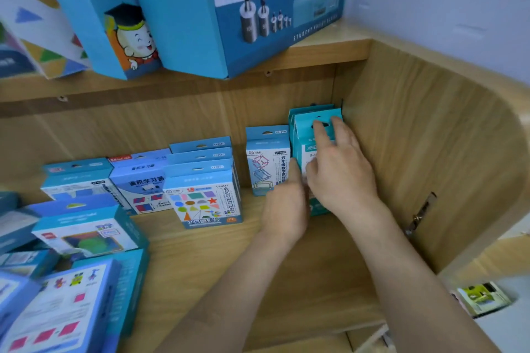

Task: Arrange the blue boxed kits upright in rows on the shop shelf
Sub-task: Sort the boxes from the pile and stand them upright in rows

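Note:
A row of teal boxed kits (pixel 304 135) stands upright in the back right corner of the wooden shelf (pixel 286 266). My right hand (pixel 341 169) lies over the front teal kit, fingers on its hang tab. My left hand (pixel 285 203) presses against the same kit's left side. A blue kit with a cube-frame picture (pixel 265 163) stands upright just to the left. Further left stand a row of shape-picture kits (pixel 205 195) and more blue kits (pixel 140 180). Other boxes (pixel 80 229) lie in a loose pile at the left front.
Large blue boxes (pixel 258 8) stand on the upper shelf, overhanging its edge. The shelf's wooden right wall (pixel 415 152) carries a metal hinge (pixel 420 215). A small green and white packet (pixel 481 298) lies outside, lower right. Bare shelf board shows in the front middle.

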